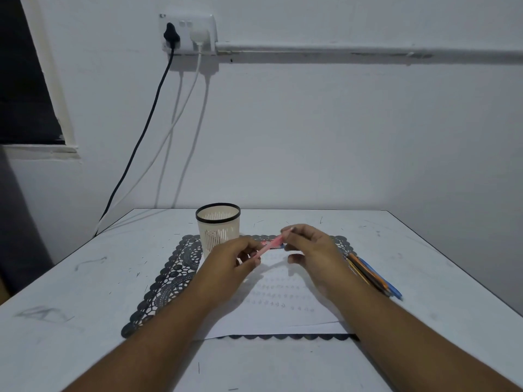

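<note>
Pen (271,244) is held up over the paper (283,315), just beside the cup (218,230), with left hand (232,261) and right hand (314,250) fingers pinching one end each. Cup looks empty and the pencils (370,274) lie on the worktop (85,278), so barely started I'd say.

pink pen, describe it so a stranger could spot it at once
On the white table lies a black lace placemat. Above it, the left hand and right hand hold the pink pen slanted between them. It alone is pink and lifted; the pencils lie at the mat's right edge.
</note>
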The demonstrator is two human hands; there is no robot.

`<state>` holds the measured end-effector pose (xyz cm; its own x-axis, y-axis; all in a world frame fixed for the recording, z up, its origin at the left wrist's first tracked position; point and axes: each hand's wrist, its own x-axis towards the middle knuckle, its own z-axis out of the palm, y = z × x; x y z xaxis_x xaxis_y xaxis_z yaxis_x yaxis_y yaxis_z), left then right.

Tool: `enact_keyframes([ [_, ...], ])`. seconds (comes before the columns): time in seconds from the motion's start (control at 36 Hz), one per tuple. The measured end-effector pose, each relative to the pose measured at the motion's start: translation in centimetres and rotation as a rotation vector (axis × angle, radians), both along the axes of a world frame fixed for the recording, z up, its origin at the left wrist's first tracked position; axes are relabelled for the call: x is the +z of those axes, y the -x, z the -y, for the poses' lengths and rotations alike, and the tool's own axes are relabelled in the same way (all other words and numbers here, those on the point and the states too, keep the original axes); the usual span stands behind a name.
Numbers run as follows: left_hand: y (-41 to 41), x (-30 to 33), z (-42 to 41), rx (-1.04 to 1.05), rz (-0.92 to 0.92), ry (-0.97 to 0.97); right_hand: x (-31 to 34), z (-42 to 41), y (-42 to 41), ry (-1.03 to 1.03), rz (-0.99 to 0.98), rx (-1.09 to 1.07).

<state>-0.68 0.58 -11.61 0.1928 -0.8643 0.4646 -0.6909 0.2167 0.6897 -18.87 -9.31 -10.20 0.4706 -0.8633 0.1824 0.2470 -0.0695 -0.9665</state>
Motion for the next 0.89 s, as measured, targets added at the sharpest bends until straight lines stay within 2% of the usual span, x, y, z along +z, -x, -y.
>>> enact_keyframes([
  [0.17, 0.3, -0.1, -0.1, -0.007, -0.131, -0.094, 0.6, 0.3, -0.3, -0.105, 0.204, 0.014],
  [0.28, 1.1, -0.9, 0.1, -0.020, -0.321, -0.114, 0.9, -0.5, -0.8, -0.216, 0.336, 0.091],
  [0.47, 1.6, -1.0, 0.0, -0.041, -0.377, -0.114, 1.1, -1.4, -1.3, -0.398, 0.530, 0.238],
  [0.64, 2.0, -0.9, 0.0, -0.096, -0.506, -0.111, 1.2, -1.5, -1.1, -0.418, 0.601, 0.270],
  [0.89, 2.2, -0.6, -0.3, -0.100, -0.433, -0.106, 1.1, -1.2, -0.9, -0.366, 0.601, 0.307],
])
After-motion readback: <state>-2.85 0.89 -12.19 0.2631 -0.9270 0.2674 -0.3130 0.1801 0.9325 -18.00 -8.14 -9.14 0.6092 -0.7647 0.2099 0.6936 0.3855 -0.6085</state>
